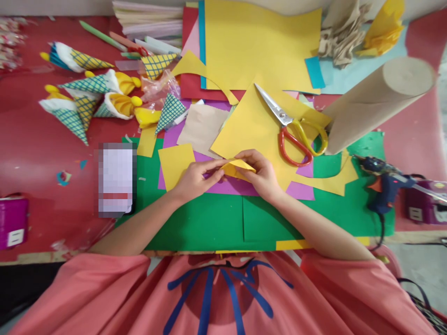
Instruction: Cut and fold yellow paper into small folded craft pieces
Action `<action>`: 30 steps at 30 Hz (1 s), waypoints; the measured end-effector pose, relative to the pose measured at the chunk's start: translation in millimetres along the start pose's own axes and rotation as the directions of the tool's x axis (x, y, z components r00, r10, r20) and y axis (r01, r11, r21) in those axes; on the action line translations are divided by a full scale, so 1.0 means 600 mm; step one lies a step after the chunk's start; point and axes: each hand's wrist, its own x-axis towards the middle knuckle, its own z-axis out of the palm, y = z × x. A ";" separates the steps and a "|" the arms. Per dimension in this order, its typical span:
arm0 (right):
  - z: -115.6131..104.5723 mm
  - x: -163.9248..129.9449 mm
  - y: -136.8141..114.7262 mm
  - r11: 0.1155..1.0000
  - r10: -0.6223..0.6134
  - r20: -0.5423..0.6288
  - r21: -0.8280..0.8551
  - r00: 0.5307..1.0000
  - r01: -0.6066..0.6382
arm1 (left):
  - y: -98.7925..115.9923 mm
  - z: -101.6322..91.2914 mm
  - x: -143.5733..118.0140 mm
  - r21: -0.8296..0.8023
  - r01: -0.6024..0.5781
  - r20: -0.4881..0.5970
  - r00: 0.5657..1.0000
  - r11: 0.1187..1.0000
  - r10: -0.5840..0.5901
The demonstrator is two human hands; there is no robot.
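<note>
A small piece of yellow paper (239,166), curved or folded over, is held between both hands above a purple sheet (230,187). My left hand (199,179) pinches its left end with thumb and fingers. At the right end, my right hand (260,174) grips it, the fingers curled behind. Beside my left hand lies a flat yellow rectangle (174,163). Just past the hands rests a larger yellow sheet (240,125), and on it are scissors (288,123) with one red and one yellow handle, blades pointing away from me.
Paper cones (94,83) with checked wrapping lie at the left, near a phone (117,179). A brown paper roll (380,102) and a glue gun (384,186) are on the right. Large yellow sheets (261,42) lie at the back; a green sheet (202,223) covers the front.
</note>
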 end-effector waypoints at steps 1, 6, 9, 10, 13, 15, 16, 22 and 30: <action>0.000 0.000 -0.001 1.000 -0.004 0.002 -0.004 1.000 0.004 | -0.001 0.000 0.000 0.006 -0.003 -0.003 1.000 1.000 0.003; -0.002 -0.001 -0.003 0.999 0.011 -0.007 0.033 1.000 -0.011 | 0.001 0.000 0.000 0.111 -0.059 -0.027 0.998 0.992 0.063; -0.001 -0.001 -0.003 0.998 -0.010 -0.015 0.063 1.000 0.011 | 0.004 0.000 -0.001 0.163 -0.081 -0.024 0.996 0.983 0.086; -0.001 -0.001 -0.002 0.998 -0.015 -0.016 0.067 1.000 0.016 | 0.005 0.000 -0.002 0.177 -0.086 -0.022 0.996 0.980 0.092; 0.001 -0.002 -0.001 0.998 0.006 -0.025 0.064 1.000 -0.005 | 0.007 0.001 -0.003 0.219 -0.115 -0.026 0.992 0.969 0.124; 0.002 -0.003 0.000 0.998 0.022 -0.027 0.061 0.999 -0.020 | 0.008 0.002 -0.003 0.207 -0.114 -0.024 0.992 0.972 0.121; 0.003 -0.003 0.000 0.998 0.022 -0.023 0.060 1.000 -0.020 | 0.007 0.002 -0.003 0.191 -0.104 -0.023 0.994 0.976 0.111; 0.003 -0.007 -0.010 0.998 0.013 0.094 -0.061 0.995 -0.007 | -0.001 0.001 -0.004 0.142 -0.078 -0.070 0.994 0.987 0.088; 0.005 -0.007 -0.016 0.995 0.005 0.055 -0.105 0.998 0.001 | -0.001 0.005 -0.003 0.060 -0.064 -0.057 0.996 0.996 0.068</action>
